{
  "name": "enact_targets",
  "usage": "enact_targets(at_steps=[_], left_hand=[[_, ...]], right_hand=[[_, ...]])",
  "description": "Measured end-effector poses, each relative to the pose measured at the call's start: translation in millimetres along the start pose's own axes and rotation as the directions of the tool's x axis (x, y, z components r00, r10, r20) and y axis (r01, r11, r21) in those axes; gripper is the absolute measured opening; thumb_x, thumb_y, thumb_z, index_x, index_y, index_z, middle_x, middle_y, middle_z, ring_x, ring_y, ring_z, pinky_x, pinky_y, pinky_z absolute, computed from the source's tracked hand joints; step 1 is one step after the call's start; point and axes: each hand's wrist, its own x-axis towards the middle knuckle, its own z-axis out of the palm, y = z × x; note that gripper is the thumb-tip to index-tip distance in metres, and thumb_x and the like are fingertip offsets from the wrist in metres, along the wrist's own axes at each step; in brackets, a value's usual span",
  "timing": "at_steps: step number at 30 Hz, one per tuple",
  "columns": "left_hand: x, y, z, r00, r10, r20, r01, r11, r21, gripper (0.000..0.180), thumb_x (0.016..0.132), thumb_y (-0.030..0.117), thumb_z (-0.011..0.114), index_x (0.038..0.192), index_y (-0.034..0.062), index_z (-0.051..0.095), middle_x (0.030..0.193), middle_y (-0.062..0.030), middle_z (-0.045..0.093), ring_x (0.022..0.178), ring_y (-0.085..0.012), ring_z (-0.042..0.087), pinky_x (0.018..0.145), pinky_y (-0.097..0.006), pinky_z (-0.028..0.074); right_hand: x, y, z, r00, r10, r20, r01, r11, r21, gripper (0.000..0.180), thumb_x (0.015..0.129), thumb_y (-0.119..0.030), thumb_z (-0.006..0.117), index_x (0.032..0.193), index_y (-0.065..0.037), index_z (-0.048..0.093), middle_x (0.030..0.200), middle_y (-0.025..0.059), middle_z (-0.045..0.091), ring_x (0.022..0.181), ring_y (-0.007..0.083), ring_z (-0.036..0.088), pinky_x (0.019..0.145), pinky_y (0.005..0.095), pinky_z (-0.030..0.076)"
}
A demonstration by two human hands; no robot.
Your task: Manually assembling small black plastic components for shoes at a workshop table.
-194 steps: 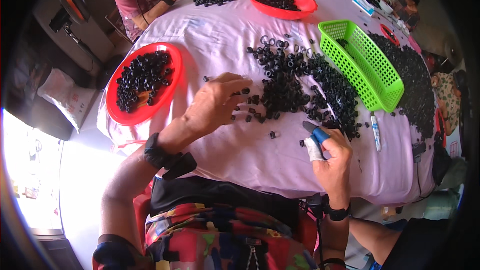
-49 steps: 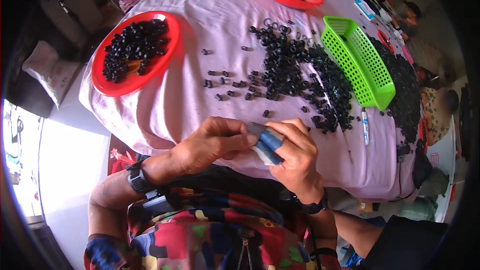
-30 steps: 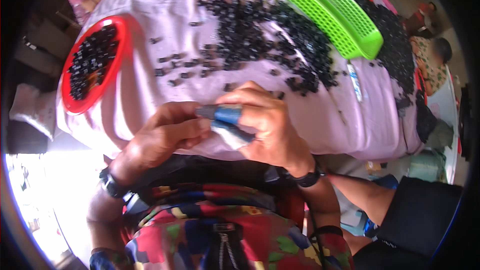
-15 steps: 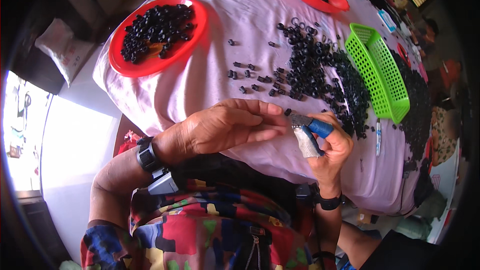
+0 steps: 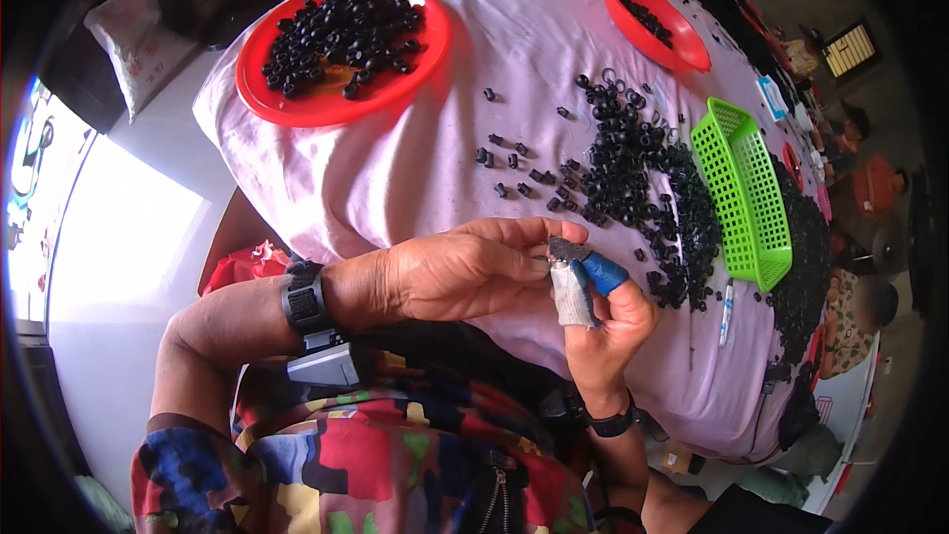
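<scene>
My left hand [image 5: 470, 272] reaches in over the near edge of the cloth, its thumb and fingers closed at the tips. Against them press the thumb and finger of my right hand [image 5: 613, 321]. Those right digits are wrapped, one in a blue finger cover [image 5: 604, 274] with a worn dark tip, the other in a whitish cloth cover [image 5: 573, 299]. Whatever is pinched where the fingertips meet is hidden. Just beyond lie loose small black ring-like parts [image 5: 618, 153], heaped at the right and scattered singly toward the left.
A red plate [image 5: 336, 119] of black parts stands far left on the pink cloth [image 5: 455, 59]. A green basket [image 5: 741, 203] sits right of the heap, with a marker pen [image 5: 727, 314] near it. Another red dish [image 5: 682, 51] stands farther back. People are at the far right.
My right hand has moved left, and its wrapped fingertips now meet my left fingertips. A small black part seen between the hands before is now hidden. The whole view has shifted slightly.
</scene>
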Motion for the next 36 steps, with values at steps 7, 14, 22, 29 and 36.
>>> enact_targets(at_steps=[7,14,22,29,36], left_hand=[[-3.1,-3.0,-9.3,0.97,0.057,-0.235,0.019,0.951,0.308,0.035,0.103,0.009,0.06,0.138,0.0042,0.057,0.123,-0.0047,0.066,0.117,-0.0179,0.063,0.106,-0.032,0.049],[-10.1,15.3,-14.2,0.992,-0.046,-0.118,0.054,0.996,0.065,0.033,0.102,0.016,0.063,0.134,0.0055,0.061,0.114,-0.0029,0.068,0.097,-0.0079,0.062,0.081,-0.021,0.05],[-8.7,10.1,-14.0,0.982,-0.082,-0.171,0.084,0.996,0.004,0.032,0.105,0.016,0.058,0.134,0.0049,0.057,0.114,-0.0081,0.071,0.095,-0.0134,0.07,0.075,-0.021,0.055],[-9.7,5.9,-10.2,0.986,-0.076,-0.15,0.082,0.996,0.033,0.03,0.105,0.017,0.058,0.132,0.0048,0.058,0.113,-0.0095,0.072,0.096,-0.0138,0.071,0.074,-0.021,0.055],[-9.1,-0.1,-5.0,0.963,-0.012,-0.268,0.039,0.995,0.095,0.026,0.105,0.015,0.058,0.128,0.0038,0.059,0.116,-0.0105,0.071,0.103,-0.019,0.072,0.08,-0.025,0.057]], right_hand=[[-2.0,3.8,-12.5,0.998,0.052,-0.025,-0.053,0.998,-0.025,0.023,0.081,-0.001,0.08,0.104,-0.002,0.076,0.082,0.0004,0.074,0.066,0.002,0.056,0.055,0.0196,0.042],[2.2,3.2,-23.8,0.988,0.119,-0.096,-0.107,0.986,0.127,0.021,0.083,0.004,0.076,0.103,0.0,0.074,0.095,0.008,0.076,0.081,0.0078,0.066,0.073,0.0231,0.051],[10.0,-7.1,-24.3,0.993,-0.117,0.008,0.117,0.982,-0.146,0.023,0.079,0.001,0.076,0.102,0.0,0.074,0.104,0.0127,0.074,0.088,0.0249,0.071,0.076,0.032,0.055],[13.8,-7.2,-25.9,0.978,-0.199,0.064,0.208,0.963,-0.171,0.027,0.078,-0.002,0.074,0.105,-0.001,0.074,0.108,0.0127,0.074,0.092,0.029,0.07,0.081,0.0372,0.055],[16.7,-2.9,-22.4,0.952,-0.281,0.122,0.303,0.923,-0.239,0.024,0.08,-0.007,0.076,0.103,-0.001,0.074,0.109,0.0127,0.073,0.091,0.03,0.069,0.079,0.0387,0.056]])
